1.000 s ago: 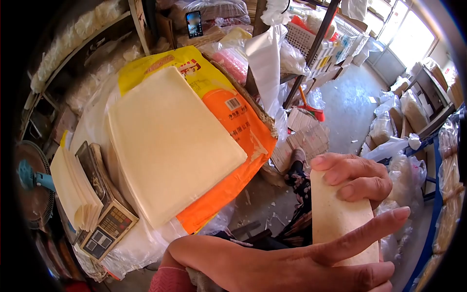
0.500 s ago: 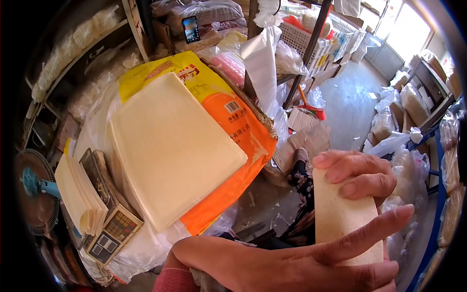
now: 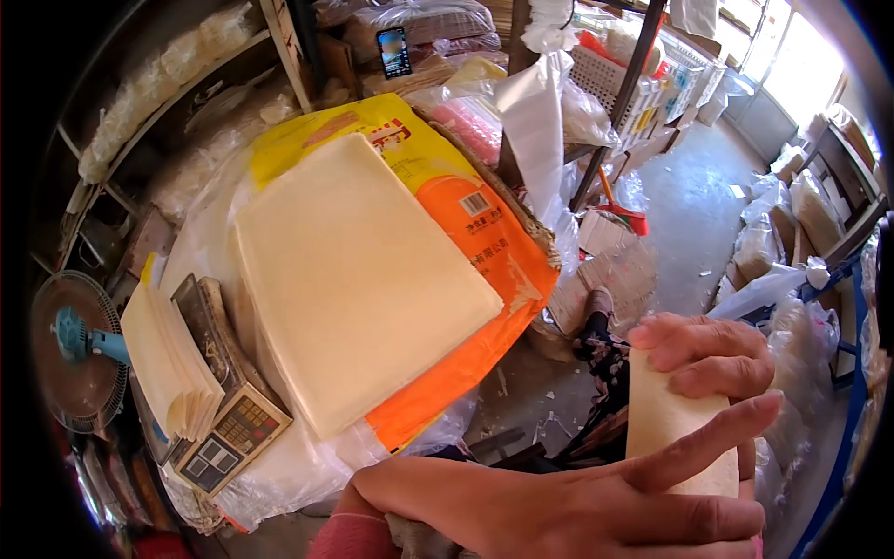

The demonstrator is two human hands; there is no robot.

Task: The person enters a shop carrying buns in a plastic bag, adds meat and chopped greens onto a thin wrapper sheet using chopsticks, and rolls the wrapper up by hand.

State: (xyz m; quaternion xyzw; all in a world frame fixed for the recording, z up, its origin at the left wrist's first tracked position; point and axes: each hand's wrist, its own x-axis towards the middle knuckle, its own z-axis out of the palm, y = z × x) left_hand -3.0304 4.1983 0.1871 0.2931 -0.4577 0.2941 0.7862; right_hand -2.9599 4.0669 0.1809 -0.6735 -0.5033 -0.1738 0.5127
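At the lower right, both hands are on a narrow cream-coloured folded sheet bundle [image 3: 675,415]. My right hand [image 3: 712,359] curls its fingers over the far end of the bundle. My left hand [image 3: 652,494] reaches in from below, in a pink sleeve, and lies across the near end with one finger stretched out over the surface. The undersides of both hands are hidden. Left of them, a large flat stack of cream sheets [image 3: 363,289] rests on a yellow and orange printed bag [image 3: 494,252].
A weighing scale [image 3: 233,438] carries several folded cream sheets [image 3: 168,349]. Beside it stands a fan [image 3: 79,349]. A phone [image 3: 394,52] leans at the back. White baskets [image 3: 596,74] sit on a rack, with a red broom [image 3: 626,216] below. Bagged goods [image 3: 768,228] line the right side.
The view has shifted, so the surroundings appear further right. Both hands stay on the folded bundle; the right fingers bend further over its far end, and the bundle looks slightly more curved.
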